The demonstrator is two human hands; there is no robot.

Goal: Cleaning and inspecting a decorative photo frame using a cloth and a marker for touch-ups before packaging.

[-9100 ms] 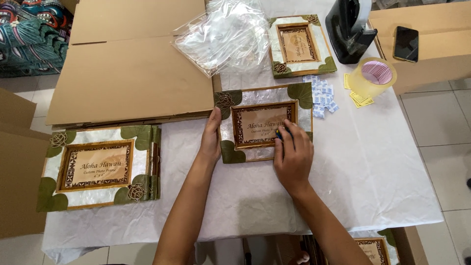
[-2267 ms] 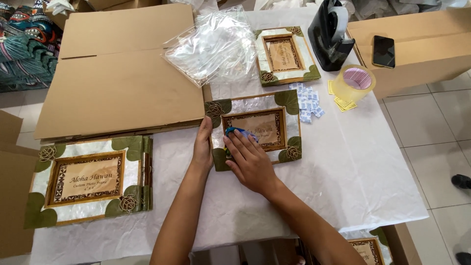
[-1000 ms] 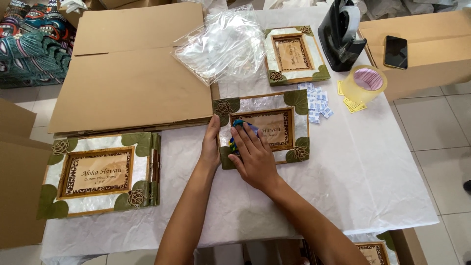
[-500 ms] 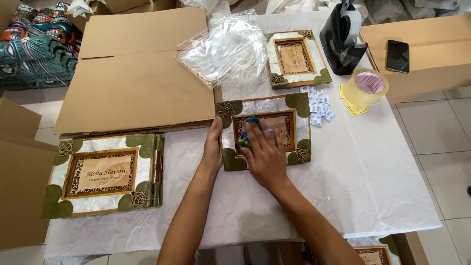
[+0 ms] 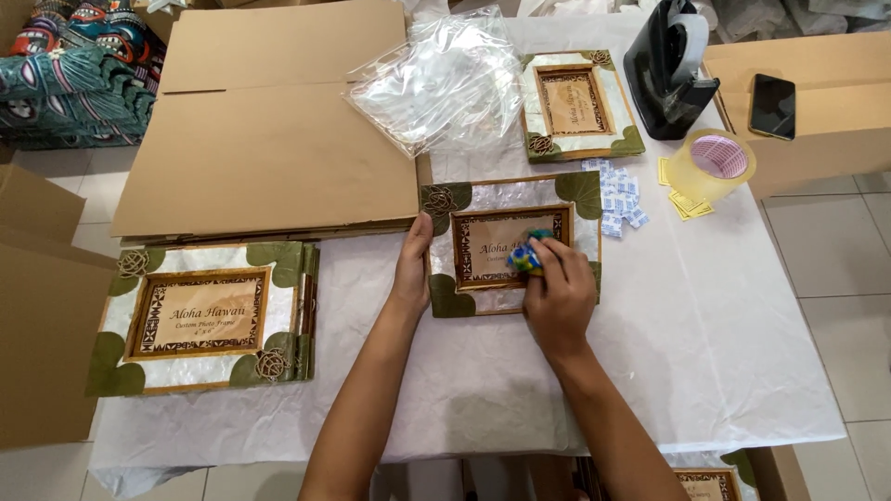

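A decorated photo frame (image 5: 494,199) with green leaf corners and a pearly border lies in the middle of the white-covered table (image 5: 742,353). My left hand (image 5: 412,264) rests flat on the frame's left edge, fingers together. My right hand (image 5: 560,289) presses a small blue-and-green cloth (image 5: 524,256) against the frame's glass, fingers closed on it. The frame's lower right corner is hidden under my right hand.
A stack of similar frames (image 5: 204,315) lies at the left, another frame (image 5: 577,104) at the back. Flat cardboard sheets (image 5: 269,121), crumpled clear plastic bags (image 5: 441,79), small white packets (image 5: 617,195), a tape roll (image 5: 713,165), a black tape dispenser (image 5: 668,65) and a phone (image 5: 772,104) on a box surround them.
My right hand with the cloth has slid across the frame's glass, from the left side toward the right. My left hand stays on the frame's left edge.
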